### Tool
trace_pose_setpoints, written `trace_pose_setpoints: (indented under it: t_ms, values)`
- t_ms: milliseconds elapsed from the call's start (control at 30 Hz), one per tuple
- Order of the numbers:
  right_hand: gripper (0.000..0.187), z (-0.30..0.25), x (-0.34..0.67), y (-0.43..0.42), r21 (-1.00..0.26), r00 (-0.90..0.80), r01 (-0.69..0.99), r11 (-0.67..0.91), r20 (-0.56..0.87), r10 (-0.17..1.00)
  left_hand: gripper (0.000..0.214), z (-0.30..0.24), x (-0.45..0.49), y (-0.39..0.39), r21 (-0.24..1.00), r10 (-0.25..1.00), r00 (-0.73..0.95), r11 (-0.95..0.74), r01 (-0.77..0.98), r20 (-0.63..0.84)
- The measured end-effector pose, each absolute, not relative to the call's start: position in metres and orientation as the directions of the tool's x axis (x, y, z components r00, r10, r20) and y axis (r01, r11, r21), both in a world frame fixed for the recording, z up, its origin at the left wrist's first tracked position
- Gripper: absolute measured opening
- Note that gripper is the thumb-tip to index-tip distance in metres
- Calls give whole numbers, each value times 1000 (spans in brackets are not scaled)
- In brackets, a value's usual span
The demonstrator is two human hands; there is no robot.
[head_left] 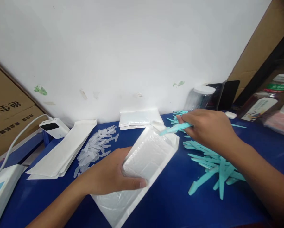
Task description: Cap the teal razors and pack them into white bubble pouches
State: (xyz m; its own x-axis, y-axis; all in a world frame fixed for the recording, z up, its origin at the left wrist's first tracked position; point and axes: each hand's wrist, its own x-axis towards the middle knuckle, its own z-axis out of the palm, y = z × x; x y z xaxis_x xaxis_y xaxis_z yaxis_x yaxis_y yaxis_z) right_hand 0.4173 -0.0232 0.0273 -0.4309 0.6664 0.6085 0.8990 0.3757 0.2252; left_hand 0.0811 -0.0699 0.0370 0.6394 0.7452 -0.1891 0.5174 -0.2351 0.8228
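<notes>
My left hand (pixel 110 175) grips a white translucent plastic pouch (pixel 144 158) with a flat white packet inside, thumb across its near side. The pouch lies slanted on the blue table (pixel 170 202), its open mouth toward the far right. My right hand (pixel 208 128) pinches a teal plastic stick (pixel 173 129) whose tip sits at the pouch's mouth. A pile of teal sticks (pixel 213 167) lies under and beside my right wrist. More teal sticks (pixel 177 117) lie further back.
A heap of small clear plastic pieces (pixel 96 148) lies at left centre, beside a stack of long white bags (pixel 66 148). More white pouches (pixel 139 118) sit by the wall. A white power bank (pixel 53 127), a jar (pixel 200 98), a phone (pixel 227 95) and bottles (pixel 262 101) line the edges.
</notes>
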Motion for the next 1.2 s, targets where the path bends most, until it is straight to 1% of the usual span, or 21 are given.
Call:
trace_pose_setpoints:
  t_ms: [100, 200, 267, 300, 367, 400, 433, 500, 533, 600, 667, 700, 733, 767, 833, 867, 900, 967, 1067, 1133, 1200]
  values:
    - [36, 27, 420, -23, 286, -525, 848, 447, 576, 627, 45, 33, 88, -70, 852, 692, 679, -180, 491, -245]
    - [25, 26, 409, -29, 326, -593, 799, 506, 568, 571, 50, 29, 92, -69, 889, 685, 687, -128, 440, -242]
    - [27, 24, 394, -36, 375, -636, 762, 527, 583, 505, 55, 28, 95, -70, 907, 685, 690, -100, 410, -236]
    - [29, 23, 386, -39, 409, -664, 735, 541, 595, 453, 56, 27, 96, -70, 913, 682, 692, -87, 398, -237]
    - [24, 20, 373, -44, 466, -722, 663, 586, 607, 333, 56, 25, 99, -71, 923, 668, 702, -56, 381, -249]
    - [28, 18, 370, -45, 476, -736, 634, 609, 612, 289, 56, 23, 101, -72, 929, 655, 712, -39, 368, -254]
    - [39, 17, 368, -45, 466, -737, 620, 631, 621, 266, 56, 22, 102, -72, 936, 648, 719, -24, 352, -253]
    - [63, 17, 371, -44, 385, -670, 661, 644, 689, 276, 59, 19, 103, -72, 947, 665, 709, -13, 321, -232]
    - [70, 17, 375, -42, 312, -596, 709, 633, 745, 300, 60, 17, 103, -72, 949, 690, 690, -15, 315, -218]
    - [81, 21, 384, -39, 126, -402, 790, 600, 845, 352, 62, 16, 101, -73, 950, 766, 619, -37, 309, -171]
    - [90, 26, 390, -36, -60, -222, 814, 577, 887, 406, 64, 17, 98, -75, 951, 851, 517, -77, 299, -94]
    - [92, 28, 392, -36, -133, -160, 809, 573, 887, 433, 64, 18, 96, -76, 951, 893, 447, -104, 291, -39]
    - [89, 30, 393, -35, -184, -123, 799, 572, 882, 455, 65, 20, 95, -78, 949, 929, 370, -137, 284, 24]
    - [83, 30, 393, -36, -213, -107, 791, 573, 874, 473, 64, 21, 95, -78, 943, 954, 287, -172, 286, 87]
    - [65, 29, 389, -37, -218, -142, 784, 581, 848, 510, 61, 22, 95, -78, 919, 971, 148, -228, 320, 189]
    - [54, 28, 387, -38, -204, -186, 775, 599, 832, 524, 59, 21, 95, -78, 906, 969, 115, -245, 346, 218]
    - [45, 25, 385, -39, -193, -237, 757, 624, 809, 538, 56, 18, 96, -76, 896, 969, 113, -248, 368, 221]
    - [32, 19, 379, -41, -210, -342, 694, 689, 746, 572, 50, 9, 99, -73, 897, 972, 161, -222, 382, 172]
    - [25, 9, 373, -43, -327, -473, 568, 755, 622, 625, 52, -7, 102, -68, 925, 968, 238, -164, 344, 83]
    - [26, 5, 370, -45, -414, -527, 513, 752, 540, 656, 59, -14, 103, -66, 933, 963, 260, -156, 325, 71]
    - [27, 3, 368, -46, -477, -555, 498, 724, 466, 689, 59, -17, 102, -65, 933, 959, 276, -157, 323, 66]
